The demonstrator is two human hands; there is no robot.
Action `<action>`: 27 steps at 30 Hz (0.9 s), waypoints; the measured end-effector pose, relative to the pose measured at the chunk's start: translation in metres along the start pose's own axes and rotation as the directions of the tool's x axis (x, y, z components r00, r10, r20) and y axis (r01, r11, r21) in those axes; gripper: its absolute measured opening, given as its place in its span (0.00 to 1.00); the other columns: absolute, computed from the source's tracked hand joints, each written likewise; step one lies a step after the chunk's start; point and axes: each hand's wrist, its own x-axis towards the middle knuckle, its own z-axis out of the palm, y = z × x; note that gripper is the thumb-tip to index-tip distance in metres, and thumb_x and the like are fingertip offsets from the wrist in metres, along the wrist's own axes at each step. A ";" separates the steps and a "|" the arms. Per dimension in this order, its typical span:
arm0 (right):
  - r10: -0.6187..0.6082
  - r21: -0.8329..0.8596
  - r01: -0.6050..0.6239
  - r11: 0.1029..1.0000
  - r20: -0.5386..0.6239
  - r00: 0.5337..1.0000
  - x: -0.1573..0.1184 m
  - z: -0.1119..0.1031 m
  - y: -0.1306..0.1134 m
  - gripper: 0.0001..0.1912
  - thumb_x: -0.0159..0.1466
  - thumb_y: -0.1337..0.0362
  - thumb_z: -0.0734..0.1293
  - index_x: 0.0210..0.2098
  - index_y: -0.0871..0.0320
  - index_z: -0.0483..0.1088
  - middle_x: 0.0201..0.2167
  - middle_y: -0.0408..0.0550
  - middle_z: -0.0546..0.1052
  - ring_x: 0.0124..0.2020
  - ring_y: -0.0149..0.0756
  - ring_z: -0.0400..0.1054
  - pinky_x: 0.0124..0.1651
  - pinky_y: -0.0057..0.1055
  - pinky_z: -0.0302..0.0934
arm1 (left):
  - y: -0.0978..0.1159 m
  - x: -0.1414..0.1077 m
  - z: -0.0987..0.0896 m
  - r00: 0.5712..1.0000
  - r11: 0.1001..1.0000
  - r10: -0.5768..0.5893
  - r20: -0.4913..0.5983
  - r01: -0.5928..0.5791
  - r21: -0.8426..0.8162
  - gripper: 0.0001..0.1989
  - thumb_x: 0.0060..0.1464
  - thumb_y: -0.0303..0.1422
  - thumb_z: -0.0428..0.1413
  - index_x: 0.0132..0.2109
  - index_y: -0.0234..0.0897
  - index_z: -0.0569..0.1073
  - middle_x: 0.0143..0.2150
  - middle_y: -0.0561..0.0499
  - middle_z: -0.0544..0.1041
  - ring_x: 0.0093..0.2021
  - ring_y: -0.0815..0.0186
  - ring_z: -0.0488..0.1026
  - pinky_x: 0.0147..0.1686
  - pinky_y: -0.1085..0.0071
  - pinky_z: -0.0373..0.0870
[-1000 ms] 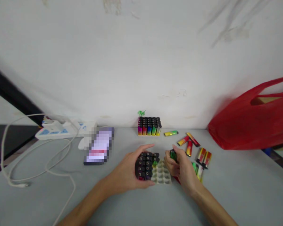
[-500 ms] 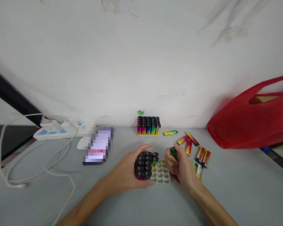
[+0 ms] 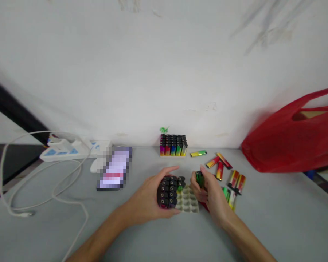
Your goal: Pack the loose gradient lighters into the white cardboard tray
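My left hand (image 3: 145,198) is curved around the left side of a pale molded tray (image 3: 190,202), its thumb and fingers bracing a block of upright lighters (image 3: 168,191) with black tops. The lighters fill the tray's left columns; one with a green body stands at the back of the following column. Bare sockets show on the right side. Just right of the tray, my right hand (image 3: 211,194) is closed on a green lighter (image 3: 199,178), held between thumb and curled fingers. Part of a red item lies under that hand, mostly hidden.
A full tray of lighters (image 3: 173,146) stands against the wall. Loose lighters (image 3: 220,170) lie at the right, beside a red bag (image 3: 292,138). At the left are a phone (image 3: 115,169), a power strip (image 3: 71,150) and a looping white cable (image 3: 80,203).
The green lighter in my right hand has tilted slightly and shows more of its body. My left hand keeps its hold; the whole view has shifted a little.
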 end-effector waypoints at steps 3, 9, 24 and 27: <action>-0.025 -0.009 0.025 1.000 -0.004 1.000 0.000 0.000 0.000 0.35 0.69 0.31 0.64 0.22 0.52 0.58 0.18 0.33 0.49 0.20 0.28 0.38 0.24 0.32 0.35 | 0.001 0.000 0.000 1.000 1.000 -0.007 -0.003 0.007 0.009 0.54 0.48 0.34 0.78 0.77 0.51 0.62 0.63 0.46 0.81 0.61 0.48 0.81 0.63 0.56 0.76; -0.072 0.008 0.072 0.997 -0.020 0.997 -0.003 0.005 0.000 0.34 0.71 0.30 0.63 0.29 0.53 0.64 0.20 0.34 0.56 0.20 0.29 0.41 0.23 0.30 0.37 | 0.002 0.000 -0.001 1.000 0.999 -0.017 -0.003 0.017 0.038 0.56 0.46 0.35 0.79 0.77 0.53 0.61 0.64 0.47 0.80 0.62 0.47 0.80 0.65 0.54 0.75; -0.302 -0.360 0.334 0.871 0.144 0.942 -0.012 -0.012 -0.026 0.11 0.66 0.52 0.80 0.43 0.52 0.87 0.26 0.41 0.72 0.30 0.36 0.64 0.38 0.36 0.60 | 0.000 0.001 -0.001 1.000 1.000 0.011 -0.002 -0.011 0.014 0.55 0.47 0.33 0.78 0.76 0.50 0.62 0.64 0.47 0.82 0.60 0.49 0.82 0.63 0.55 0.76; -0.280 -0.400 0.342 0.850 0.207 0.937 -0.013 -0.011 -0.026 0.10 0.65 0.54 0.81 0.43 0.52 0.88 0.25 0.42 0.74 0.28 0.35 0.65 0.34 0.34 0.60 | 0.000 0.001 -0.001 1.000 1.000 0.012 0.008 -0.012 -0.001 0.55 0.47 0.34 0.78 0.77 0.50 0.61 0.64 0.47 0.81 0.61 0.49 0.81 0.65 0.54 0.75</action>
